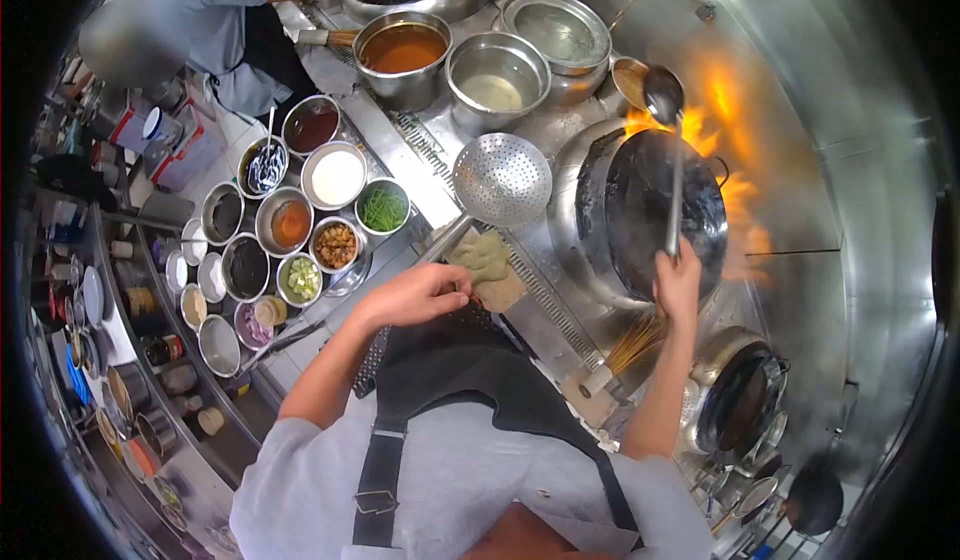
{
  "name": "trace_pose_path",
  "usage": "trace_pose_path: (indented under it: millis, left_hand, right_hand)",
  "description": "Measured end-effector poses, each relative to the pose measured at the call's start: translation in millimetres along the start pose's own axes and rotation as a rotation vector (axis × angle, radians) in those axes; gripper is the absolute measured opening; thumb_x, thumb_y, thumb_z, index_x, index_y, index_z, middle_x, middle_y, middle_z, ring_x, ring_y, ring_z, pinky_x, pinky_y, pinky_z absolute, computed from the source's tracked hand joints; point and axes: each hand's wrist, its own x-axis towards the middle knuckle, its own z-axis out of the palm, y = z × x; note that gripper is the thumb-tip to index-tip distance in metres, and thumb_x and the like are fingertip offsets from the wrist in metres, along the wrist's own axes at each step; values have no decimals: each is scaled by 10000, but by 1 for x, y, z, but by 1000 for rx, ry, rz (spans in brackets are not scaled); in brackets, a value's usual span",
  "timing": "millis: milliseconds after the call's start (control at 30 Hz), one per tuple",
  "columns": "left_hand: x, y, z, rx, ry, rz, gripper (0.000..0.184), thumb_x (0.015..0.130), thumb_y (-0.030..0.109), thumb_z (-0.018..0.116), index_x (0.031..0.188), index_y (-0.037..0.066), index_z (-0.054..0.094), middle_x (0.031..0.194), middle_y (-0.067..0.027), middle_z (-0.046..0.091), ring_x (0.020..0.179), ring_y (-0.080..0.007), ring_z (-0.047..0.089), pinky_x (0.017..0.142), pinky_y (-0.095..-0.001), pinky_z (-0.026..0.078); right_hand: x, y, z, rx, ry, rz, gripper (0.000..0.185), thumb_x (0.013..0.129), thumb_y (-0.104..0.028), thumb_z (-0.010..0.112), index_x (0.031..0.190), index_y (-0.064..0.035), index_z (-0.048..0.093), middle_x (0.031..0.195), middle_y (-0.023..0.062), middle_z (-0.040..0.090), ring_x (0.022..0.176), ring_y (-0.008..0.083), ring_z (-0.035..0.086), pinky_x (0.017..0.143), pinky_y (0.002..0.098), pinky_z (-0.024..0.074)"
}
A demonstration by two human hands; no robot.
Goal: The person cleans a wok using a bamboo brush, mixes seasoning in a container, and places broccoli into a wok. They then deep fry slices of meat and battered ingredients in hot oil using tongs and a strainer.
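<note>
Stainless steel walls (870, 170), curving in the wide head view, behind a steel bench (425, 175) set for cooking. Contents as follows.

Head view, right side: one dark wok (640, 220) on a round burner, orange flames (720, 100) at its far and right edges. One ladle (663, 95), bowl at the wok's far rim, handle in the right hand (677, 285), its fingers clamped round the handle. One bamboo brush (630, 345), nearer the body.

Centre: left hand (435, 293), fingers curled close together, beside a folded cloth (485, 260) and near the handle of a perforated strainer (503, 180); whether it grips anything, cannot tell.

Far side: one pot of reddish-brown liquid (402, 48); one pot of clear liquid (497, 85), next to it; one larger lipped pot (557, 32), behind.

Left side: a cluster of metal bowls, among them green shreds (383, 208), white contents (334, 178), brown pieces (336, 246) and chopped pale-green pieces (300, 278).

Upper left: another person (225, 30) in a grey shirt, at a second burner.
</note>
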Motion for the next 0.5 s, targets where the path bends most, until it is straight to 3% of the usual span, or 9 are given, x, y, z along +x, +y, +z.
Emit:
trace_pose_path:
  millis: [100, 233, 300, 333, 433, 500]
  left_hand:
    - [-4, 0, -11, 19, 34, -19, 165, 937, 193, 631, 991, 39, 605, 673, -56, 599, 590, -129, 529, 550, -321, 423]
    - [-12, -14, -17, 13, 43, -4, 196, 956, 222, 625, 1029, 40, 605, 707, -36, 598, 607, -107, 531, 560, -295, 441]
    - [-20, -4, -25, -49, -23, -107, 211, 967, 236, 620, 1053, 44, 605, 728, -27, 604, 620, -95, 536, 566, -273, 448]
    - [-26, 3, -29, -165, -59, -184, 226, 976, 239, 617, 1076, 37, 604, 748, -12, 606, 637, -83, 543, 573, -247, 453]
    - [-32, -12, -27, -474, -59, -94, 233, 969, 221, 630, 1074, 14, 606, 777, -11, 614, 645, -83, 546, 579, -249, 458]
    - [-28, -13, -22, -520, 10, -102, 212, 961, 182, 634, 1062, -2, 608, 804, -7, 616, 672, -80, 553, 613, -247, 465]
  right_hand:
    - [69, -43, 49, 114, -123, -38, 275, 851, -59, 551, 1112, 2, 614, 623, 36, 550, 403, 125, 482, 398, 313, 388]
    - [205, -15, 150, -137, -8, -240, 151, 860, -88, 552, 946, 21, 612, 615, 93, 592, 433, 159, 544, 397, 342, 405]
    - [205, -66, 165, -5, -192, 44, 124, 860, -84, 533, 865, 28, 585, 624, 89, 594, 466, 182, 560, 420, 331, 430]
    - [228, -53, 179, 294, -265, 85, 117, 880, -85, 537, 858, 28, 554, 633, 51, 569, 490, 149, 552, 430, 296, 438]
    - [255, -48, 163, 1336, -693, 576, 130, 900, -84, 549, 904, 44, 525, 631, 3, 509, 491, 100, 515, 436, 252, 431]
    - [245, -39, 148, 1527, -741, 578, 206, 914, -71, 541, 1013, 104, 500, 664, -4, 489, 490, 68, 487, 445, 224, 419]
